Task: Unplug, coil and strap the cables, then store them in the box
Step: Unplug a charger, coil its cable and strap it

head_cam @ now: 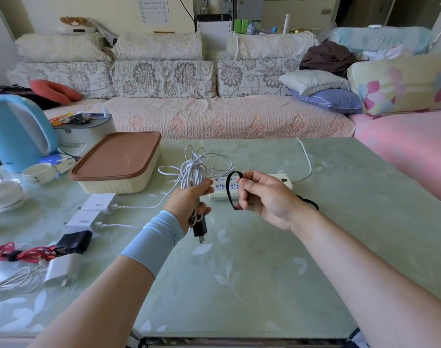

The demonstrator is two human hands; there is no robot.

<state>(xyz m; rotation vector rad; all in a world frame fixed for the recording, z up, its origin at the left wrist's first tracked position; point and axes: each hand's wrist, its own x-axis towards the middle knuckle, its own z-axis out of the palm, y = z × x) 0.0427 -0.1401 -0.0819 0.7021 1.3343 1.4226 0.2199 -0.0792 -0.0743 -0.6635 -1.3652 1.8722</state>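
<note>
White cable coil (192, 173) upright, black plug (200, 229) downward.

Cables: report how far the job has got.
Done: the red cable and a white cable at the left lie strapped. In hand: the left hand grips a white coil, the right hand pinches a black strap, not yet round it. Left: the white chargers have loose cables, and the box is lidded.

Both forearms reach forward above the table (239, 285), hands raised near each other over its middle. The left hand (189, 204) (pale blue sleeve (154, 242) on its wrist) curls around a white cable bundle (194, 172); the right hand (267, 197) pinches a black strap loop (228, 190) with thumb and fingers.
</note>
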